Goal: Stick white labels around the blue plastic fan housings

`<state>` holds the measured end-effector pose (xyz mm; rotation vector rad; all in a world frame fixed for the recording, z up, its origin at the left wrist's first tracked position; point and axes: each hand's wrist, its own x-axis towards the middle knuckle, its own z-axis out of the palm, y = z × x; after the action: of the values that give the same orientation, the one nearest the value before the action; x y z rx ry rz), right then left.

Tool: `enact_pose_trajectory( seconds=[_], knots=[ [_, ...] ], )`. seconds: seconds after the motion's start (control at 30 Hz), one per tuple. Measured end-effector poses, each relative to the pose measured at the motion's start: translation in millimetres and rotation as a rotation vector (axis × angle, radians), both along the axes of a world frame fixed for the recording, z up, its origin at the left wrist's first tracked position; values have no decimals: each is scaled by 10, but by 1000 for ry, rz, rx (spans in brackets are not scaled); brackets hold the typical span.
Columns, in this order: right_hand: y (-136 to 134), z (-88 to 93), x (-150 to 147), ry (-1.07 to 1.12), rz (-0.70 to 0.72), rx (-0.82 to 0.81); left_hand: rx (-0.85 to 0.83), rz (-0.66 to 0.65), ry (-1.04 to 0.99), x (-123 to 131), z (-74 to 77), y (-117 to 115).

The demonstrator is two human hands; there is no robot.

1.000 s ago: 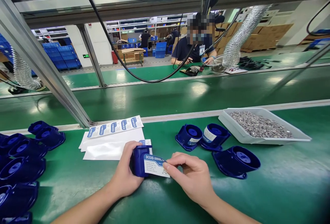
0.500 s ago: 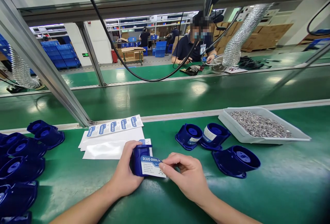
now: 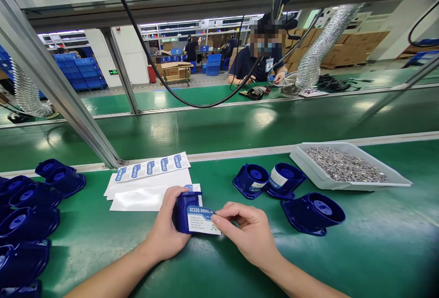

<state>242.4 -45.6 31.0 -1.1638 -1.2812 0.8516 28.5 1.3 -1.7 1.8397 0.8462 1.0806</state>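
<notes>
My left hand (image 3: 170, 229) is wrapped round a dark blue plastic housing (image 3: 183, 215), held tilted just over the green bench. A white and blue printed label (image 3: 202, 221) lies with its left part against the housing's side; its right end stands free. Between thumb and forefinger, my right hand (image 3: 248, 231) pinches that free end. Behind my left hand lie label sheets (image 3: 152, 170) and white backing paper (image 3: 137, 199). To the right stand two labelled blue housings (image 3: 252, 180) and one larger-looking blue housing (image 3: 313, 213) with no label showing.
Several blue housings (image 3: 29, 197) crowd the bench's left side. A white tray (image 3: 329, 183) of small metal parts stands at the right rear. A metal post (image 3: 68, 83) rises at left, and a black cable (image 3: 147, 58) hangs ahead. Across the benches sits a person (image 3: 260, 62).
Both hands, the housing and the label keep nearly the same position. The view has shifted very slightly. The person opposite has moved their head a little.
</notes>
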Motion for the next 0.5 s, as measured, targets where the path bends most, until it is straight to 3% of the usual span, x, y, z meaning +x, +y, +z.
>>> enact_pose_trajectory(
  seconds=[0.5],
  knots=[
    [8,-16,-8,11,4,28,18,-8,-4,-3,-13,-1]
  ],
)
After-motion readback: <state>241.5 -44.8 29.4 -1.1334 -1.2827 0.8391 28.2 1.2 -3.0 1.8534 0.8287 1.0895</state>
